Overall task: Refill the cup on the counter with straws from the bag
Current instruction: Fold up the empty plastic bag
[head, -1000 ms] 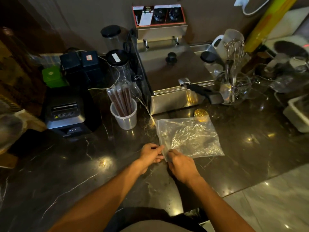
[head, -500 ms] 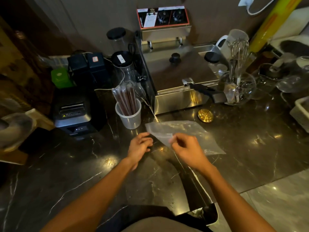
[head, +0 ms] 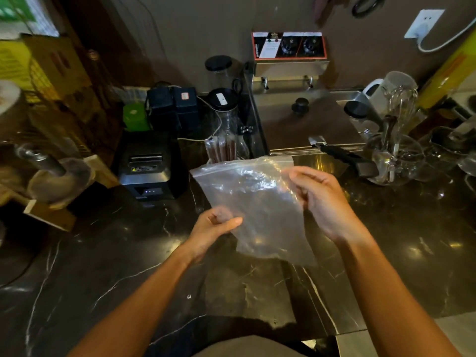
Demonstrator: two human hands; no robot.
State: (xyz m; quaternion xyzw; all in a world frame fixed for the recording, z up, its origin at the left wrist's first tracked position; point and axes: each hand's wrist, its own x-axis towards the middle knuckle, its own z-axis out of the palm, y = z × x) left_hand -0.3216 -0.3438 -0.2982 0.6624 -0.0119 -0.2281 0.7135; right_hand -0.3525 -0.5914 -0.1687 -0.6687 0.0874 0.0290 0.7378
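A clear, flat plastic bag (head: 255, 202) hangs in the air above the dark marble counter (head: 103, 266), with nothing visible inside it. My left hand (head: 213, 228) pinches its lower left edge between thumb and fingers. My right hand (head: 316, 197) grips its right edge, fingers curled around the plastic. Behind the bag's top edge stand several brown wrapped straws (head: 222, 149); the bag hides the cup that holds them.
A black receipt printer (head: 149, 166) sits left of the straws. A steel fryer (head: 304, 119) stands behind, its black handle (head: 347, 158) pointing right. Glassware and a whisk (head: 396, 140) crowd the right. A glass jar with a black lid (head: 224, 112) stands by the fryer.
Both hands lifted the bag off the counter and raised it in front of the cup. The camera view tipped upward and closer.
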